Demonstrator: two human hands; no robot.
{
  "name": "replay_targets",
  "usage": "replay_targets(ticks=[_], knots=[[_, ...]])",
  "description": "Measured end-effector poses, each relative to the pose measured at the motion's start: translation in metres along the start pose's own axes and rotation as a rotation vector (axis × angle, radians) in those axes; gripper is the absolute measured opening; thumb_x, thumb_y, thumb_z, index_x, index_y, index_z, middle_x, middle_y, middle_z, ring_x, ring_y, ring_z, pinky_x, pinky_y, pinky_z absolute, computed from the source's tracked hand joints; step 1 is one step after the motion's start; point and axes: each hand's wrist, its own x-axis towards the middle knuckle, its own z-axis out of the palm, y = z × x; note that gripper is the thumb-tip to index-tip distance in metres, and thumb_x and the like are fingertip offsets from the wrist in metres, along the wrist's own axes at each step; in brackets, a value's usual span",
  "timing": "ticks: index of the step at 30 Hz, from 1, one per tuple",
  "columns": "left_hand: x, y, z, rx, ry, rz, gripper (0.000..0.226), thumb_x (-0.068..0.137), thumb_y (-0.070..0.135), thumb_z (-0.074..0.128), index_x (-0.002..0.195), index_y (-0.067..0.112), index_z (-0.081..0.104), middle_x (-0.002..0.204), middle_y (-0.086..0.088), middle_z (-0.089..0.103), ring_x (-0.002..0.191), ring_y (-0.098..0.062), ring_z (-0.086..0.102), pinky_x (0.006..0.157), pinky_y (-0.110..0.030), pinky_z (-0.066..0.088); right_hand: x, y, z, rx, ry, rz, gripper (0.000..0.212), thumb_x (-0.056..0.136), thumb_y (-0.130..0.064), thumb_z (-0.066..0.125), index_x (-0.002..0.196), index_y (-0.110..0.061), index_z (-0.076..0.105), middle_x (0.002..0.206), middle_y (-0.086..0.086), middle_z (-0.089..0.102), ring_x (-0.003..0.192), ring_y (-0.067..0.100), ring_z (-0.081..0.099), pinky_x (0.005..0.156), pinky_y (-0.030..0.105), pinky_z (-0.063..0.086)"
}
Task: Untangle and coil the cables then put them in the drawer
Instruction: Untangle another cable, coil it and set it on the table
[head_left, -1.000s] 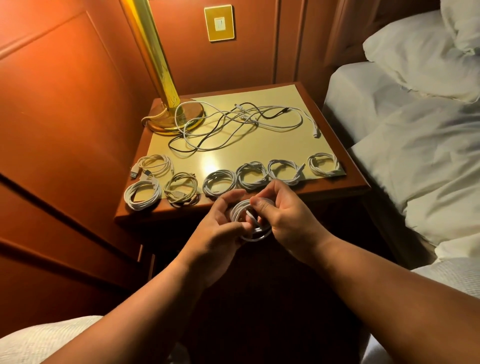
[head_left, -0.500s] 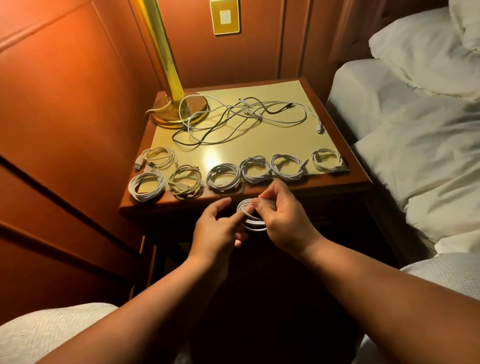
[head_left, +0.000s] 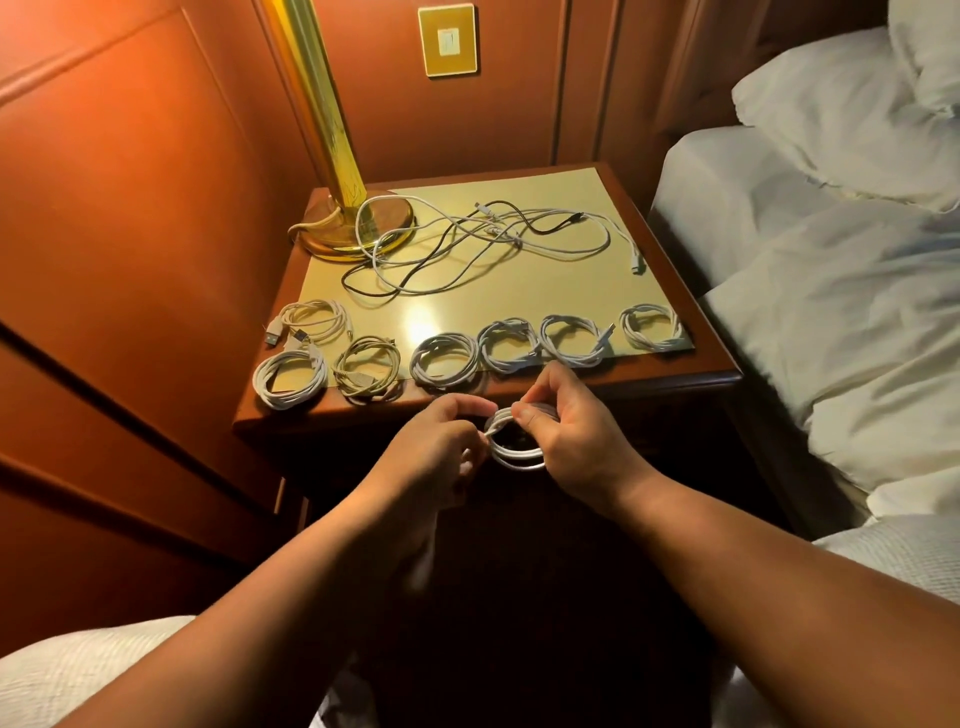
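Head view looks down, close over nightstand (head_left: 675, 382).

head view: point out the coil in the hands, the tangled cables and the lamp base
coil (head_left: 519, 457), head view, lower arc of its white loops
tangled cables (head_left: 467, 249), head view, middle of the loose heap
lamp base (head_left: 332, 244), head view, front brass rim

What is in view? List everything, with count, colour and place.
coiled cables: seven, white or cream, along nightstand's front edge
white coiled cable in hand: one, in front of nightstand
tangled loose cables: white and black, count unclear, at rear
brass lamp base: one, gold, rear left corner
wooden nightstand: one, reddish brown
wall switch plate: one, gold
bed linen: white, right
left hand: pinches coil
right hand: grips coil
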Motion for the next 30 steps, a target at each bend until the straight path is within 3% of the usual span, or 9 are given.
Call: replay_targets(ticks=[2,4,6,10,15,18,23,27,30], knots=[[-0.001,-0.001,-0.003,0.162,0.011,0.135,0.029,0.084,-0.001,0.057,0.105,0.018,0.063,0.075,-0.008,0.059,0.069,-0.022,0.05,0.059,-0.028,0.038,0.002,-0.004,-0.002,0.092,-0.012,0.056,0.013,0.098,-0.016,0.056,0.086,-0.015,0.051,0.081,0.003,0.057,0.07,0.006,0.057,0.067,0.027,0.046],[-0.002,-0.003,-0.006,0.226,0.041,0.225,0.019,0.091,0.006,0.062,0.104,0.019,0.061,0.083,-0.008,0.064,0.074,-0.017,0.056,0.062,-0.025,0.044,0.005,-0.008,-0.004,0.356,-0.006,0.184,0.015,0.1,-0.012,0.051,0.085,-0.015,0.051,0.07,-0.002,0.057,0.059,0.002,0.055,0.064,0.027,0.041],[-0.002,-0.004,-0.007,0.221,0.085,0.291,0.009,0.089,0.014,0.069,0.097,0.015,0.065,0.089,-0.009,0.066,0.078,-0.014,0.059,0.065,-0.02,0.049,0.007,-0.009,-0.008,0.637,0.011,0.305,0.019,0.1,-0.01,0.049,0.082,-0.016,0.051,0.06,-0.004,0.052,0.06,0.011,0.05,0.064,0.031,0.038],[0.001,-0.009,-0.006,-0.047,0.148,0.238,0.01,0.079,0.014,0.078,0.082,0.008,0.071,0.077,-0.009,0.067,0.071,-0.009,0.062,0.065,-0.018,0.047,0.004,-0.008,-0.008,0.897,0.026,0.432,0.02,0.099,-0.011,0.049,0.079,-0.016,0.051,0.057,-0.001,0.045,0.059,0.015,0.041,0.065,0.033,0.037],[-0.003,-0.023,0.011,-0.343,0.181,0.137,0.009,0.084,0.011,0.072,0.091,0.006,0.073,0.085,-0.01,0.074,0.08,-0.016,0.068,0.071,-0.023,0.053,-0.003,-0.005,0.004,1.064,0.056,0.48,0.017,0.099,-0.01,0.048,0.083,-0.013,0.053,0.057,0.002,0.047,0.056,0.013,0.039,0.066,0.03,0.036],[-0.003,-0.03,0.014,-0.386,0.188,0.146,0.019,0.081,0.006,0.075,0.099,0.004,0.069,0.092,-0.012,0.071,0.086,-0.019,0.068,0.075,-0.024,0.055,-0.004,-0.002,0.01,1.107,0.048,0.506,0.014,0.099,-0.011,0.048,0.087,-0.012,0.056,0.059,0.003,0.052,0.055,0.011,0.043,0.065,0.025,0.038],[0.001,-0.027,0.011,-0.371,0.24,0.115,0.01,0.084,-0.001,0.071,0.086,0.008,0.067,0.083,-0.011,0.068,0.079,-0.02,0.067,0.073,-0.028,0.056,-0.003,0.004,0.016,1.001,0.03,0.511,0.011,0.1,-0.015,0.05,0.094,-0.012,0.059,0.065,0.001,0.06,0.061,0.01,0.052,0.072,0.027,0.043],[0.001,-0.025,0.011,-0.494,0.202,0.003,0.019,0.085,0.0,0.068,0.1,0.01,0.063,0.096,-0.014,0.071,0.09,-0.024,0.069,0.08,-0.033,0.054,-0.001,0.002,0.018,0.799,0.053,0.458,0.01,0.1,-0.015,0.053,0.092,-0.013,0.059,0.07,0.001,0.062,0.065,0.01,0.054,0.066,0.026,0.043],[0.004,-0.02,0.007,-0.602,0.17,-0.038,0.032,0.087,0.001,0.066,0.115,0.014,0.058,0.093,-0.009,0.074,0.089,-0.022,0.068,0.081,-0.033,0.048,-0.001,-0.001,0.015,0.587,0.043,0.38,0.007,0.099,-0.017,0.054,0.095,-0.014,0.058,0.077,0.002,0.066,0.071,0.01,0.06,0.068,0.026,0.042]])
